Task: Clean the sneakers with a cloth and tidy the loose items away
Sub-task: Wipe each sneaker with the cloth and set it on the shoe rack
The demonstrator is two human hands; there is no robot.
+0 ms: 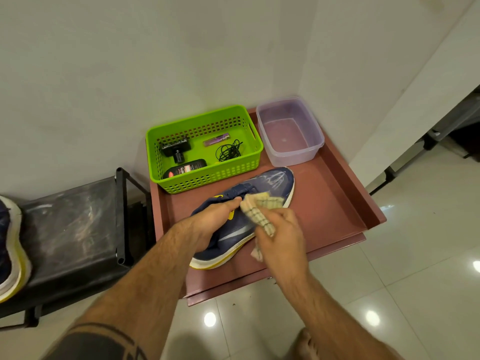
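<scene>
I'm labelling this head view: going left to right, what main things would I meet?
Second sneaker → black rack → green basket → clear plastic tub.

A plain pale wall (130, 61) stands behind. The floor (415, 255) has glossy white tiles with bright light reflections. A black rack (78, 229) stands left.

Your left hand (213, 219) grips the navy sneaker (270, 183) on the table (335, 203); your right hand (280, 237) presses a checked cloth (259, 206) against it. Behind the sneaker: green basket (233, 175), clear tub (293, 154).
</scene>
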